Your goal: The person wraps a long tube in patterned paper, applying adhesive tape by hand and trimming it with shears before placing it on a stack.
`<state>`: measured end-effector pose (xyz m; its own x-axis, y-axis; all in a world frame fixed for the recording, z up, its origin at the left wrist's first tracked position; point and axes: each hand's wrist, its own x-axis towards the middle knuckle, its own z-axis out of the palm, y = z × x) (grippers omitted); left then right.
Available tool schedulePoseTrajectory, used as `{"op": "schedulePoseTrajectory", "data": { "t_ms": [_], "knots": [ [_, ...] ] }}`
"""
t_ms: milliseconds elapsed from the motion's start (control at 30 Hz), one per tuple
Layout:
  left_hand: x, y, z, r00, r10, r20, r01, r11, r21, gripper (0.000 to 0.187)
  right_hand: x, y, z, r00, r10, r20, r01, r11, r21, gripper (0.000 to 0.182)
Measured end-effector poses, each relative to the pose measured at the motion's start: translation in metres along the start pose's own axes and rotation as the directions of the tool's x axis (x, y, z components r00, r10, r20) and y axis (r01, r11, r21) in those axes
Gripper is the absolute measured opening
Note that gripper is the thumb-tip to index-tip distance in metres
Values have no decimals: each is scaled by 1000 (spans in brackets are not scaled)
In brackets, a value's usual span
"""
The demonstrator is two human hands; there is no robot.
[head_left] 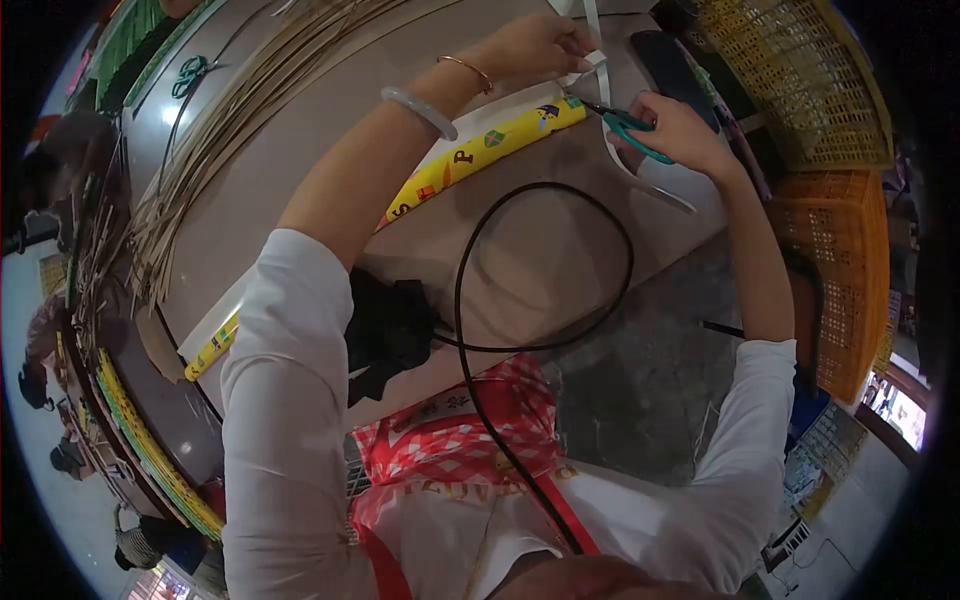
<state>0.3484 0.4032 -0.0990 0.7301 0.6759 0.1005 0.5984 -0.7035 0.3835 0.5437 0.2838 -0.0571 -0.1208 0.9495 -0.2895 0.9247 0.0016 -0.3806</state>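
Note:
My left hand (538, 48), at the far side of the table, pinches a white strip (598, 72) between thumb and fingers. In my right hand (682, 132) are scissors (632, 124) with teal handles, their blades pointing left toward the strip and the end of a yellow printed roll (480, 150). That roll, marked with letters and small pictures, stretches diagonally across the table beneath my left forearm, which hides its middle. Part of the white strip hangs down past the scissors and curls on the tabletop.
Long thin brown strips (215, 130) lie bundled on the table's left side. A black cable (465, 270) loops over the near part. A dark cloth-like thing (390, 325) sits by my left elbow. Yellow (800, 80) and orange baskets (828, 270) stand at right. Other people are at far left.

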Motion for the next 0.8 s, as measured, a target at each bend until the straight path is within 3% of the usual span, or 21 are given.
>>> {"op": "schedulePoseTrajectory", "data": {
  "t_ms": [633,700,800],
  "knots": [
    [8,-9,14,998,-39,-59,38,999,-28,21,-3,-10,8,1000,14,18,-15,998,60,46],
    [11,-11,15,997,-45,-64,43,999,-29,21,-1,-6,10,992,84,90,-97,984,148,59],
    [11,-14,18,996,-48,-71,47,999,-29,21,0,-3,12,1000,17,18,-18,998,66,57]
  ]
}}
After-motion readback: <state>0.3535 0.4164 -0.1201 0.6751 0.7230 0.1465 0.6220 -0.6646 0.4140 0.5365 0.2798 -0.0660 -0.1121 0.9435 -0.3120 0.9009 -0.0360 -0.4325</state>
